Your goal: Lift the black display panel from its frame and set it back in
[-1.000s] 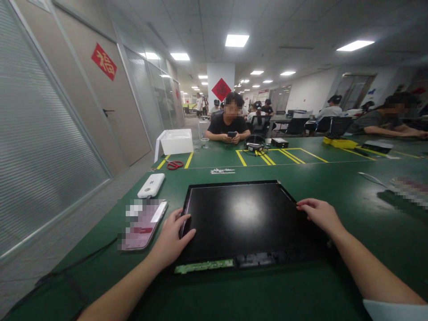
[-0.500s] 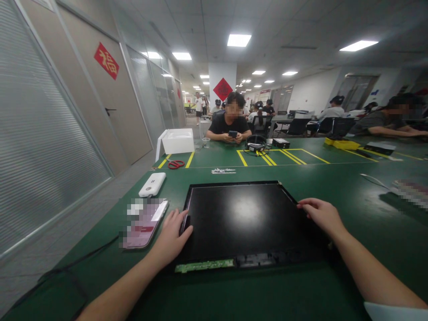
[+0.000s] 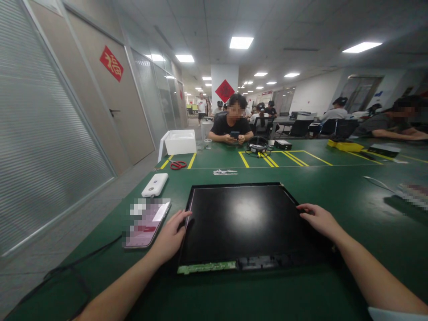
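Both forearms reach forward from the lower corners over the table (image 3: 354, 191), angling inward, with elbows out of view. The left hand (image 3: 171, 236) lies low, back of the hand upward, beside the left edge of a black framed screen panel (image 3: 240, 227). Its fingers (image 3: 185, 214) point up and to the right, the tips reaching over that edge; the thumb stands apart from the forefinger, nearer the body. The right hand (image 3: 321, 220) bends inward at the wrist, its fingers (image 3: 303, 207) reaching left to the panel's right edge, thumb just below the forefinger with a slight gap; whether they pinch the frame I cannot tell.

The panel lies flat on the table between the two hands, most of its dark face beyond the fingertips. A green circuit board strip (image 3: 207, 267) runs along its near edge, left of the middle. A phone (image 3: 149, 229) lies just left of the left hand.
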Demonstrator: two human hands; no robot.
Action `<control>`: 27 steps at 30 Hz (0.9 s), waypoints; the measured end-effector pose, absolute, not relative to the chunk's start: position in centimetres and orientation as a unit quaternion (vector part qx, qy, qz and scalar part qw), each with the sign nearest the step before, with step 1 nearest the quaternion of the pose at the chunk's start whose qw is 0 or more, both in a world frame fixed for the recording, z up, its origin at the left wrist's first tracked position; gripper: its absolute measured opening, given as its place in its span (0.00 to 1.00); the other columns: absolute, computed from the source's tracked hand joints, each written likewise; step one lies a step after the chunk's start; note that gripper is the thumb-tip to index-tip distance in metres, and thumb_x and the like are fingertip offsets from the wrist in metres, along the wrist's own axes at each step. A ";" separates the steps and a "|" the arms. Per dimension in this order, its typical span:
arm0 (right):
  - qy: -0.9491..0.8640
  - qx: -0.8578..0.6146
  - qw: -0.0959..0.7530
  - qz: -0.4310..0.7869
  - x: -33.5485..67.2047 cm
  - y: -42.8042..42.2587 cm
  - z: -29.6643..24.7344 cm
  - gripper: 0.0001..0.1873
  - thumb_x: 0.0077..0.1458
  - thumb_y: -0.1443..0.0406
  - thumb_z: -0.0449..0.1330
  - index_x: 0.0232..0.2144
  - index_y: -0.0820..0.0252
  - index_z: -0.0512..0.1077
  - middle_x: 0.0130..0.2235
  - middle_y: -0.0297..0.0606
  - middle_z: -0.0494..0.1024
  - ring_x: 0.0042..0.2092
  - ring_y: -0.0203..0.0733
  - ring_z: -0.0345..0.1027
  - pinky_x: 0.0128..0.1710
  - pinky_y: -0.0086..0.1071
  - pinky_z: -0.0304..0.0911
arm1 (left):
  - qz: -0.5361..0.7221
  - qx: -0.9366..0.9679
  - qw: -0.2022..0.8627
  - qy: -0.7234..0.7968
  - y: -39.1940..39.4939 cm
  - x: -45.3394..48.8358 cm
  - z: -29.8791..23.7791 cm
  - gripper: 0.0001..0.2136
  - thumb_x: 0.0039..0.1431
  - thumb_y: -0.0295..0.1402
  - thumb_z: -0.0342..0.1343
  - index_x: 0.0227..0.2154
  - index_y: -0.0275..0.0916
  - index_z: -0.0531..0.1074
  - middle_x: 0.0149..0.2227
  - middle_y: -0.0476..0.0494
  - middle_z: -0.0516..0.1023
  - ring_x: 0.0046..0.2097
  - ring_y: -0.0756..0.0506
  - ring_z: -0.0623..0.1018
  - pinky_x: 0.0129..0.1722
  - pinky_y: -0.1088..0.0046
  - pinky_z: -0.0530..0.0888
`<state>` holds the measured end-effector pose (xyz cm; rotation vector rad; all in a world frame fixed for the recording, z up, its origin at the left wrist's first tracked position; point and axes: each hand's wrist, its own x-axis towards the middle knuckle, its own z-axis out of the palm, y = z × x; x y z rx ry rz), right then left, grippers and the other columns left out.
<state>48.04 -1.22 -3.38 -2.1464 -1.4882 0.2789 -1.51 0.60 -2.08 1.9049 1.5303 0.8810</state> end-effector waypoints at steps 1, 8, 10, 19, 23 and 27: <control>-0.549 -0.791 0.250 0.103 48.0 -1.3 -3.3 0.18 0.45 0.62 0.59 0.39 0.55 0.80 0.38 0.41 0.79 0.40 0.47 0.73 0.40 0.35 0.65 | 0.340 0.696 0.291 0.562 0.6 -1.5 -2.0 0.21 0.53 0.32 0.50 0.50 0.42 0.74 0.61 0.39 0.71 0.66 0.37 0.62 0.65 0.51 0.55; -0.549 -0.796 0.234 0.095 48.2 -1.2 -3.6 0.19 0.46 0.61 0.59 0.41 0.55 0.79 0.38 0.41 0.78 0.40 0.46 0.73 0.38 0.34 0.64 | 0.444 0.580 0.453 0.511 0.0 -0.4 -0.5 0.21 0.52 0.35 0.55 0.51 0.39 0.71 0.60 0.39 0.72 0.63 0.37 0.67 0.62 0.58 0.64; -0.552 -0.794 0.237 0.095 48.4 -1.1 -3.9 0.19 0.46 0.61 0.58 0.42 0.55 0.79 0.38 0.41 0.78 0.40 0.46 0.72 0.38 0.34 0.64 | 0.471 0.536 0.485 0.506 -0.4 0.0 0.1 0.21 0.52 0.34 0.57 0.50 0.41 0.71 0.62 0.40 0.69 0.63 0.37 0.67 0.59 0.60 0.68; -0.558 -0.791 0.229 0.101 49.0 -0.8 -4.3 0.20 0.48 0.62 0.56 0.44 0.57 0.78 0.40 0.42 0.76 0.41 0.47 0.72 0.40 0.34 0.64 | 0.547 0.333 0.582 0.501 -1.0 1.0 1.1 0.19 0.50 0.21 0.58 0.45 0.42 0.72 0.63 0.42 0.68 0.57 0.40 0.75 0.48 0.67 0.77; -0.565 -0.786 0.231 0.100 49.0 -0.8 -4.4 0.20 0.49 0.62 0.56 0.43 0.57 0.78 0.40 0.43 0.77 0.42 0.48 0.72 0.40 0.35 0.64 | 0.564 0.308 0.591 0.488 -1.0 1.1 0.9 0.19 0.52 0.18 0.56 0.46 0.42 0.71 0.61 0.41 0.70 0.51 0.42 0.79 0.45 0.69 0.78; -0.566 -0.785 0.232 0.100 49.0 -0.8 -4.4 0.19 0.48 0.62 0.56 0.43 0.57 0.78 0.39 0.43 0.76 0.41 0.48 0.72 0.40 0.35 0.64 | 0.561 0.299 0.607 0.477 -1.0 1.0 0.6 0.23 0.53 0.19 0.57 0.52 0.43 0.66 0.59 0.39 0.72 0.46 0.42 0.82 0.42 0.66 0.80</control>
